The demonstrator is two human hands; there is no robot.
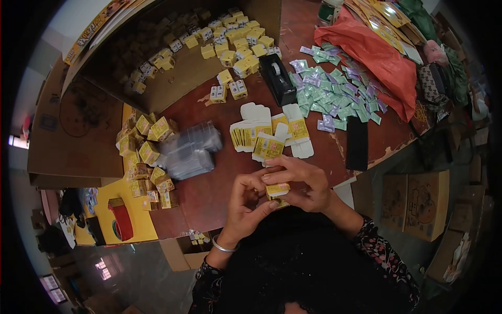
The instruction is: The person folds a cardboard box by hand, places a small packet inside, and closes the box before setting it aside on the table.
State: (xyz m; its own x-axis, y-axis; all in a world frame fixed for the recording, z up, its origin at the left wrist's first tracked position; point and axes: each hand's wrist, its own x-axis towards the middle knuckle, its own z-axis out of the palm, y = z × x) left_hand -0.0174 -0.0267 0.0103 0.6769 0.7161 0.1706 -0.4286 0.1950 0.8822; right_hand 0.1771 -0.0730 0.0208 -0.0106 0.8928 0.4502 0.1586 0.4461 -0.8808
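Observation:
Close to my body, at the table's front edge, both hands hold one small yellow box. My left hand wraps the box's left side, thumb along its lower part, a bangle on the wrist. My right hand grips it from the right, with fingers over the top. Much of the box is hidden by the fingers. Just beyond lies a stack of flattened yellow and white cartons, with a few loose ones overlapping it. Left of them sits a pile of clear plastic sleeves.
A black tape dispenser stands beyond the cartons. Green and purple sachets lie beside a red plastic bag. A big open cardboard box contains many small boxes. More yellow boxes pile up left, near a tape roll.

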